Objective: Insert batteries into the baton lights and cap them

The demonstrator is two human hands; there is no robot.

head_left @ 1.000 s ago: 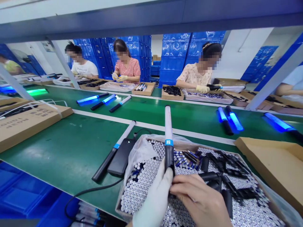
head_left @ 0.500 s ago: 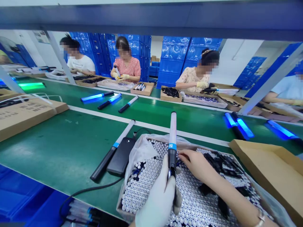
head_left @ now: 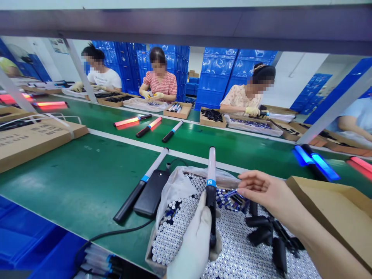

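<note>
My left hand (head_left: 194, 236), in a white glove, is wrapped round the black handle of a light stick (head_left: 212, 170) with a clear tube and a blue band marked 2. The stick stands nearly upright over a lined box of batteries (head_left: 232, 236). My right hand (head_left: 257, 185), bare, hovers over the box's back edge, fingers slightly bent and apart from the thumb, with nothing visible in it. Below it lie loose blue batteries (head_left: 232, 198) and black plastic covers (head_left: 261, 228).
Left of the box lie another light stick (head_left: 152, 166) and a black power bank (head_left: 151, 193) with a cable. An open cardboard box (head_left: 334, 209) is at right. Lit sticks lie on the green belt (head_left: 192, 139); several people sit beyond it.
My right hand has moved right and up, away from the stick. The sticks on the belt have shifted right, and some have turned from blue or green to red.
</note>
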